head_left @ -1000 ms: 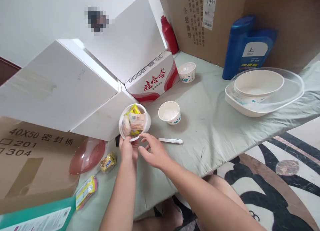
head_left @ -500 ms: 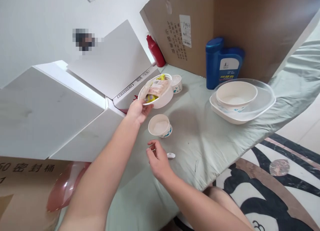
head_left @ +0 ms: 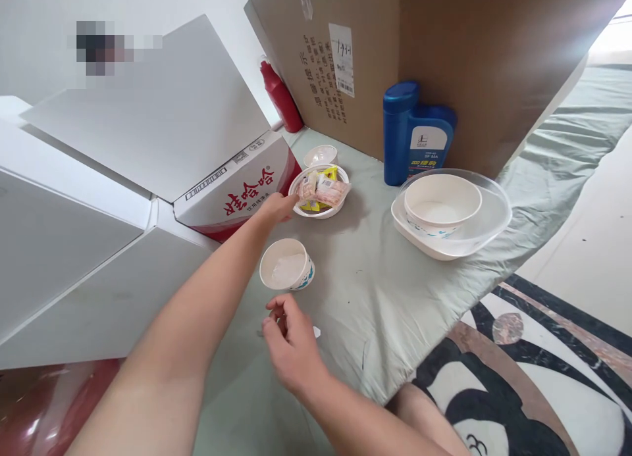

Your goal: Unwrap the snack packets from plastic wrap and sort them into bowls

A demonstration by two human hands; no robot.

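Observation:
My left hand [head_left: 281, 207] reaches to the far side of the table, its fingers closed on the near-left rim of a round white bowl [head_left: 323, 214]. Wrapped snack packets [head_left: 330, 191], pinkish and yellow, fill that bowl, which rests on the green cloth. Closer to me is a paper bowl [head_left: 286, 265] with blue print and something whitish inside. My right hand [head_left: 291, 341] hovers just in front of it, fingers loosely bent and apart, with nothing visible in them. The end of a small white item [head_left: 316, 331] pokes out beside this hand; the rest is hidden.
Behind the snack bowl stands another paper bowl [head_left: 320, 154]. To the right, a large paper bowl [head_left: 439, 212] sits in a clear-rimmed dish [head_left: 486, 229]. A blue jug [head_left: 417, 133], red bottle [head_left: 281, 97] and brown carton [head_left: 365, 61] line the back. An open white carton [head_left: 232, 199] flanks the left.
The snack bowl was tilted in my left hand; it has moved farther back and now sits level on the cloth. The view has shifted right. My right hand keeps nearly the same pose.

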